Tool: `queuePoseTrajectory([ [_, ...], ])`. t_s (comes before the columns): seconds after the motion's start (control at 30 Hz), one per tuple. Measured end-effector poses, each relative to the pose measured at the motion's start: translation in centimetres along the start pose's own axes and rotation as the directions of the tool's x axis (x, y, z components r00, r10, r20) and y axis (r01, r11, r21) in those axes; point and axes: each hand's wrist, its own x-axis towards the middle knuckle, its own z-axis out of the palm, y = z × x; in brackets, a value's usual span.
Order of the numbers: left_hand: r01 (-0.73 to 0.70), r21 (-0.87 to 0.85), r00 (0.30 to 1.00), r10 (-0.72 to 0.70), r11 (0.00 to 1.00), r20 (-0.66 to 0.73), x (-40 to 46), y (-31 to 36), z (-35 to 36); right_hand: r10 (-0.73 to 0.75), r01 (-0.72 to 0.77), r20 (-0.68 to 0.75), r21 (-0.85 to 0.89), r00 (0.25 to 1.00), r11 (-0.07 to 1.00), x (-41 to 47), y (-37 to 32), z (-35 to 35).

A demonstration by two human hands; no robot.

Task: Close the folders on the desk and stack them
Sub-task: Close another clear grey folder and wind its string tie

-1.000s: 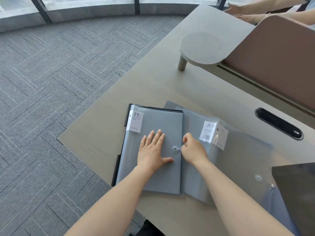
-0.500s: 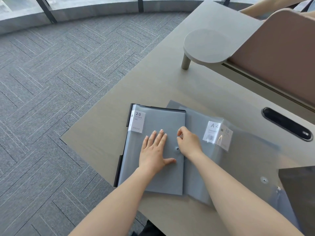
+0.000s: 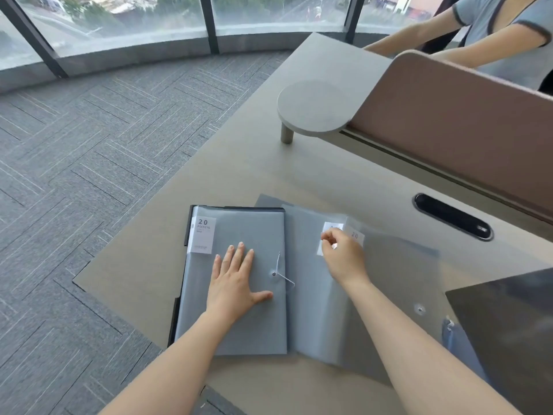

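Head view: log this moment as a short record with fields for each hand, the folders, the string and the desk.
left hand: flat, palm down on the closed folder
right hand: fingers pinched, raised over the second folder
string: loose around the closed folder's button
second folder: beside the first, partly under it, label partly hidden
desk: holds both folders
stacking: not yet done

The left hand [image 3: 236,283] lies flat, fingers [image 3: 239,254] spread, on a closed grey folder [image 3: 239,295] on the table [image 3: 239,163], near its string-tie button [image 3: 273,274]. The right hand [image 3: 344,256], loosely curled, hovers over the white label [image 3: 324,232] of an open translucent folder [image 3: 389,295] beside it. A dark laptop lid [image 3: 508,339] sits at the right.
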Motion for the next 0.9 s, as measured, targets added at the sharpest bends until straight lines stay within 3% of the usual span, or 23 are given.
queuePoseTrajectory([
  [0.17,-0.122,-0.093,0.99,0.114,0.988,-0.086,0.3,4.5,-0.6,0.039,-0.05,-0.151,-0.069,0.988,0.996,1.1,2.5,-4.5],
  [0.37,-0.214,-0.254,0.977,0.21,0.943,-0.044,1.5,12.4,-0.7,0.021,-0.025,-0.016,-0.25,1.0,0.968,2.8,4.4,-6.9],
  [0.5,-0.214,-0.265,0.975,0.221,0.94,-0.006,2.4,15.8,0.1,0.029,0.009,0.117,-0.314,0.993,0.95,3.8,4.6,-7.1],
  [0.67,-0.149,-0.254,0.985,0.165,0.956,0.045,3.1,17.2,1.6,0.019,0.06,0.225,-0.339,0.974,0.939,5.7,5.1,-6.5],
  [0.9,-0.137,-0.229,0.987,0.151,0.964,0.045,3.1,16.9,3.2,0.022,0.091,0.235,-0.459,0.972,0.884,8.1,5.3,-6.2],
])
